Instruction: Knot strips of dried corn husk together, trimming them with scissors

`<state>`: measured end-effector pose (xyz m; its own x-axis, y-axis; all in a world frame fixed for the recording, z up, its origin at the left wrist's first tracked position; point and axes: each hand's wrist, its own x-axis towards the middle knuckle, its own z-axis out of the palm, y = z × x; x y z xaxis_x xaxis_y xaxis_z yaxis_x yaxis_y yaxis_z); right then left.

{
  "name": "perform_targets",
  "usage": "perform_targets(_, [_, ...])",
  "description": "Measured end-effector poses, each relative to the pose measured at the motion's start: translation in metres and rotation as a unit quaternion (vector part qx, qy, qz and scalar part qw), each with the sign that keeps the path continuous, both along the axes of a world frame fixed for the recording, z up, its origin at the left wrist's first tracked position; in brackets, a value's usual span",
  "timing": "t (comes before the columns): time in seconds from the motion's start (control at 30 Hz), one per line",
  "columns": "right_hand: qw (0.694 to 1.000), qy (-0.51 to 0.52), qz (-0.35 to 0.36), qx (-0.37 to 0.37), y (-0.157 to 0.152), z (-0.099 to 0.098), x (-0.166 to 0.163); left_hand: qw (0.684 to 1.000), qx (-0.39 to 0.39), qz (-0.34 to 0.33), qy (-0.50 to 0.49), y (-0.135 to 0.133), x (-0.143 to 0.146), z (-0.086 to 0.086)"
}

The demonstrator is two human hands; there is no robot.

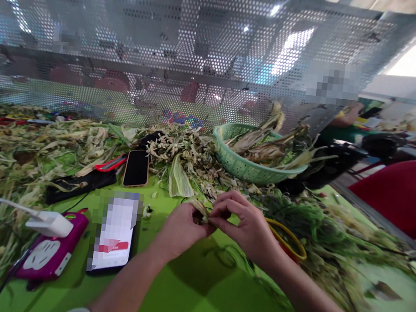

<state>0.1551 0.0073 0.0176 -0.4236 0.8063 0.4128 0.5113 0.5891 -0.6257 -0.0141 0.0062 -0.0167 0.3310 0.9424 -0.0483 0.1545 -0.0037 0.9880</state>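
With fingers of the left hand (185,227) curled nearly closed on a pale strip (199,206) and those of the right hand (247,223) pinched together at it, holds it low over the table (191,304). Has the lit phone (117,226) at left, the basket (251,168) beyond at right.

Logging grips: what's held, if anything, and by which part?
Left hand and right hand hold a pale husk-like strip, the right at its near end; the left's exact grip is hidden.
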Motion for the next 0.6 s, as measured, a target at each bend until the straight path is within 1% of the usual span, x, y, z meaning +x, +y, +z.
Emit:
perform_targets(0.13, [1.0,-0.014,0.008,0.008,-0.0013,0.0014,-0.0016,1.0,-0.004,-0.002,-0.003,-0.0005,-0.0001,0.0009])
perform_targets(0.27, [0.999,0.001,0.032,-0.007,-0.001,0.004,-0.0006,1.0,-0.002,0.001,-0.029,0.0009,0.0008,0.001])
perform_targets(0.47, [0.999,0.031,-0.004,-0.021,-0.0001,-0.0001,0.0019,0.998,-0.009,-0.008,-0.065,0.0023,0.0009,0.0002])
perform_targets(0.6, [0.999,0.027,0.0,-0.018,-0.0021,-0.0033,-0.0014,0.997,-0.014,-0.01,-0.079,0.0012,0.0022,-0.0025])
